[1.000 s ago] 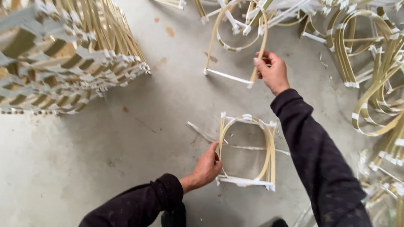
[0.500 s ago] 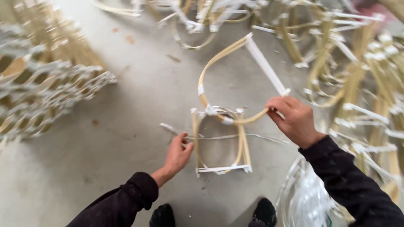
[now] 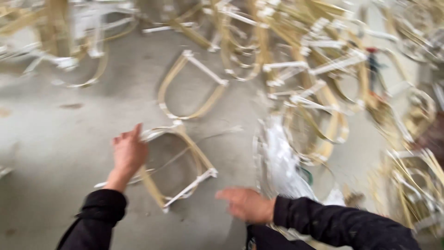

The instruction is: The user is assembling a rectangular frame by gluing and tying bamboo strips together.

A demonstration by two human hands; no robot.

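My left hand (image 3: 128, 153) rests on the left edge of a stack of bent yellow strip frames with white ends (image 3: 178, 169) lying on the concrete floor. Its fingers are spread against the frame's top left corner. My right hand (image 3: 245, 203) hovers low over the floor just right of that stack, blurred by motion, with nothing in it. Another bent yellow frame (image 3: 189, 85) lies on the floor beyond the stack, apart from both hands.
A big tangled heap of the same yellow and white frames (image 3: 323, 69) fills the top and right of the view. Crumpled clear plastic (image 3: 282, 162) lies beside my right arm. More frames (image 3: 69, 37) lie at the top left.
My right hand has let go of the frame it carried, which now lies on the floor beyond the stack, and has dropped down near me. The view has swung to the right.
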